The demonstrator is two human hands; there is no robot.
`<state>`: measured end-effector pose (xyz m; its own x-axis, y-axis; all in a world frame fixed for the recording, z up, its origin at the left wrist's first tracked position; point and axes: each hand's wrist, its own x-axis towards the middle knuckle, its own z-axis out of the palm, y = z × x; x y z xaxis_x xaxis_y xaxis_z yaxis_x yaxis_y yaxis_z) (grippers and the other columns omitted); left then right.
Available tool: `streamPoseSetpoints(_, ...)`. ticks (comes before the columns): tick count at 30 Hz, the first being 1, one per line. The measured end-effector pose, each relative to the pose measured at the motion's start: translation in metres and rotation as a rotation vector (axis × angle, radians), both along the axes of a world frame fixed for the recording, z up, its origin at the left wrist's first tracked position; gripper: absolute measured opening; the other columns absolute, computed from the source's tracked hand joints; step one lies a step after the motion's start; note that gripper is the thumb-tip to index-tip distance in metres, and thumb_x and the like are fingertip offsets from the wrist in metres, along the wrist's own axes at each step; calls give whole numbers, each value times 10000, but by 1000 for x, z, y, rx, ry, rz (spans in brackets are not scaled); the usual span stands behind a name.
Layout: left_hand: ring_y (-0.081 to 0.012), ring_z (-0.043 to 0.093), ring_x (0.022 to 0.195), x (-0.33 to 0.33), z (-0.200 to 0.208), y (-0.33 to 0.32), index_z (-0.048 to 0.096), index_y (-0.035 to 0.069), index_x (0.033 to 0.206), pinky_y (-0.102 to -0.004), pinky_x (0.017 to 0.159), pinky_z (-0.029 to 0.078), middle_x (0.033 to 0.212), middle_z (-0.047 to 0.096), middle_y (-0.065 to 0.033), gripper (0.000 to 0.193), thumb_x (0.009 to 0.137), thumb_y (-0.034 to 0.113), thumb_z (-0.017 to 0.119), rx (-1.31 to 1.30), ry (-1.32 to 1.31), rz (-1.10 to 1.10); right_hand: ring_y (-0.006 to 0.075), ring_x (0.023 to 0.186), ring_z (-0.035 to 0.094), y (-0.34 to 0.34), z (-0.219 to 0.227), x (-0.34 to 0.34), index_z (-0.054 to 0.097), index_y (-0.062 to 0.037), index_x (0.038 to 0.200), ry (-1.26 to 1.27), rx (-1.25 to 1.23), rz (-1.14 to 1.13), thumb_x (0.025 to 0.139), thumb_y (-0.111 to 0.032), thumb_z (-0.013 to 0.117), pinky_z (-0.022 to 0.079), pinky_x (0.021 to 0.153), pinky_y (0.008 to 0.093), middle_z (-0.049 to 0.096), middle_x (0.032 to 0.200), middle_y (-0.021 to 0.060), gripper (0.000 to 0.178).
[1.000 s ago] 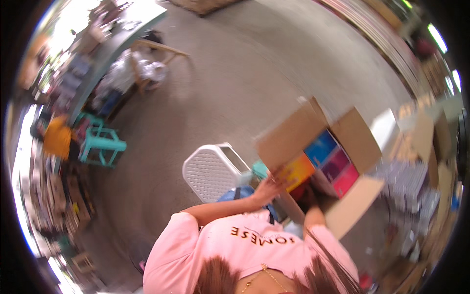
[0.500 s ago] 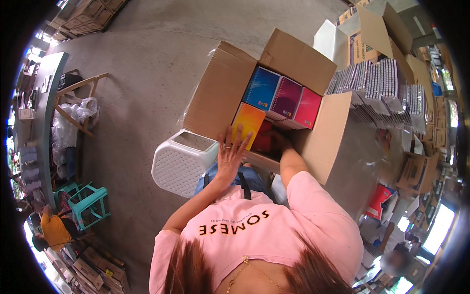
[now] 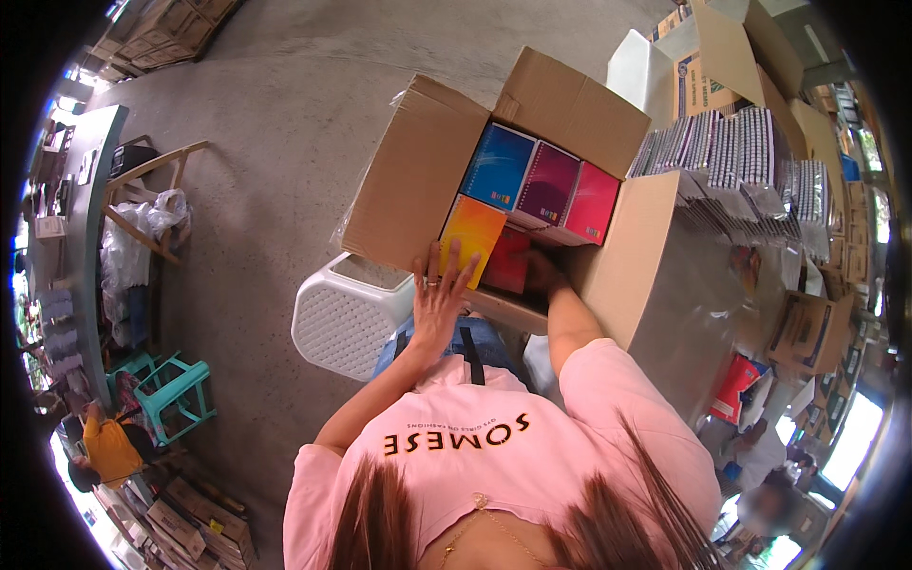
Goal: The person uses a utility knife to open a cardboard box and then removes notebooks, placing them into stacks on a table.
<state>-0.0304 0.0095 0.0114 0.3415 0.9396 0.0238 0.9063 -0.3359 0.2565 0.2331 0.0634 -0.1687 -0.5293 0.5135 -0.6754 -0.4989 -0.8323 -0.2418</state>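
Note:
A cardboard box (image 3: 622,275) stands in front of me with its flaps folded out. Inside it are stacks of spiral notebooks: a blue notebook (image 3: 497,166), a purple notebook (image 3: 549,182) and a pink notebook (image 3: 594,201) along the far side, a yellow notebook (image 3: 472,237) at the near left. My left hand (image 3: 441,302) lies with spread fingers over the near edge of the yellow notebook. Down in the shaded near part of the box, my right hand (image 3: 545,275) is closed at the right edge of a red notebook (image 3: 507,261); its fingertips are partly hidden.
A white plastic stool (image 3: 347,318) stands left of the box. On the right are piled spiral notebooks (image 3: 722,157) and another open carton (image 3: 722,57). Farther left are a long table (image 3: 95,190) and a teal stool (image 3: 180,394). Other people sit at the lower left and lower right.
More of the red notebook shows beside my right hand, which stays inside the box. The box and my left hand appear slightly farther left in view; the left hand still rests on the yellow notebook.

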Motion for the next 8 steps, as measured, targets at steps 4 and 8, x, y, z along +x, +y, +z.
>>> streamPoseSetpoints(4, -350, 157, 1426, 4, 4, 3, 223, 261, 1493, -546, 1149, 90, 1564, 147, -81, 1054, 613, 250, 803, -3, -23, -22, 263, 1092, 585, -4, 8, 5, 507, -64, 1260, 6, -40, -67, 799, -199, 664, 457, 980, 439, 599, 1190, 130, 506)
streamPoseSetpoints(8, -350, 153, 1427, 4, 5, 1, 223, 260, 1493, -545, 1149, 90, 1565, 142, -85, 1058, 610, 255, 807, -6, -30, -27, 259, 1118, 573, -7, 16, 11, 500, -74, 1271, -50, 8, -66, 805, -234, 683, 442, 998, 448, 593, 1204, 129, 526)
